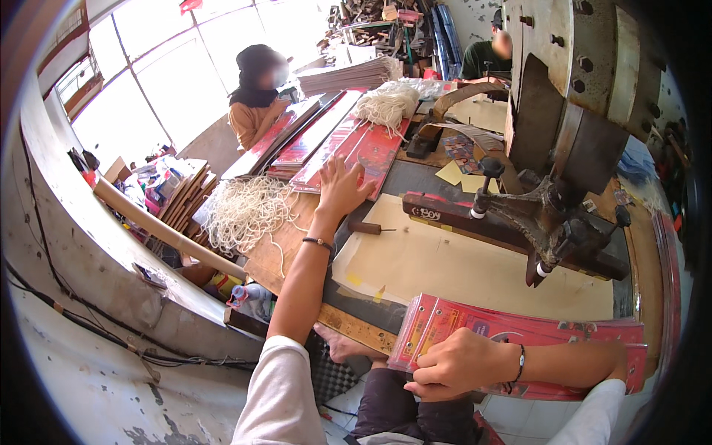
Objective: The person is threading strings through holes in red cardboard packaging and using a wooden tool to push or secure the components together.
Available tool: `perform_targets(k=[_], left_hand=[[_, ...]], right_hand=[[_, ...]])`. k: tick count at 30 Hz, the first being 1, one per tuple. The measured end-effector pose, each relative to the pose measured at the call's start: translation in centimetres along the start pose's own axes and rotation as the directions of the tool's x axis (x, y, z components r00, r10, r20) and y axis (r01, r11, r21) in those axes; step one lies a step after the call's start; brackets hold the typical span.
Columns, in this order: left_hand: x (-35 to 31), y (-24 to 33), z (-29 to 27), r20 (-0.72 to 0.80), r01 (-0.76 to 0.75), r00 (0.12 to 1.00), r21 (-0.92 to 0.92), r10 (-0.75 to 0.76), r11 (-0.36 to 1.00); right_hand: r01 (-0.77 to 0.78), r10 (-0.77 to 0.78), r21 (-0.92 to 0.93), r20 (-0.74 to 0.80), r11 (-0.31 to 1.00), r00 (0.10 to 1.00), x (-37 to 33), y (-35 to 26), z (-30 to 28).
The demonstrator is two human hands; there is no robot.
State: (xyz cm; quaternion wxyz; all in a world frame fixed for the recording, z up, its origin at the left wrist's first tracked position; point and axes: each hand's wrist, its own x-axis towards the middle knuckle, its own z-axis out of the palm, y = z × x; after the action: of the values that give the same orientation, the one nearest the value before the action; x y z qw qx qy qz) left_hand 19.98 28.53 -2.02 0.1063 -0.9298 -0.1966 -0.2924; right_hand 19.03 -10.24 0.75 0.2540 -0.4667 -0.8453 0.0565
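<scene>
My left hand (341, 187) is stretched out with its fingers spread and holds nothing. It is at the near edge of the flat red printed packs (326, 165) on the far side of the table; I cannot tell whether it touches them. My right hand (449, 363) is closed at the left end of a near stack of red printed sheets (549, 326), which has metal eyelets and glossy plastic edges. Its fingers curl at the stack's front edge, partly hidden. Between the hands, an awl (366, 228) with a brown handle lies beside a large cream sheet (475, 267).
A heavy metal press (552, 215) with a long bar stands over the right side. White cord lies in a loose heap (248, 215) at the left and in a bundle (389, 104) on the far packs. Two people (256, 100) (482, 59) sit across the table.
</scene>
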Motion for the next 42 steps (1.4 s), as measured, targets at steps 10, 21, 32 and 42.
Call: perform_targets(k=[10,21,32,42], left_hand=[[-0.1,0.1,0.3,0.026,0.104,0.995,-0.182,-0.101,0.978],[-0.4,-0.9,1.5,0.249,0.143,0.963,-0.134,-0.106,0.981],[0.0,-0.2,1.1,0.113,-0.012,0.994,0.053,0.006,0.999],[0.4,-0.7,0.3,0.253,0.082,0.963,0.057,-0.094,0.995]], right_hand=[[0.005,-0.005,-0.022,-0.001,1.0,1.0,0.4,-0.1,0.1],[-0.013,0.014,0.005,-0.027,1.0,1.0,0.0,0.2,0.9],[0.008,-0.009,-0.035,-0.049,0.999,0.999,-0.4,0.5,1.0],[0.025,-0.025,-0.011,-0.068,1.0,0.997,-0.2,0.6,1.2]])
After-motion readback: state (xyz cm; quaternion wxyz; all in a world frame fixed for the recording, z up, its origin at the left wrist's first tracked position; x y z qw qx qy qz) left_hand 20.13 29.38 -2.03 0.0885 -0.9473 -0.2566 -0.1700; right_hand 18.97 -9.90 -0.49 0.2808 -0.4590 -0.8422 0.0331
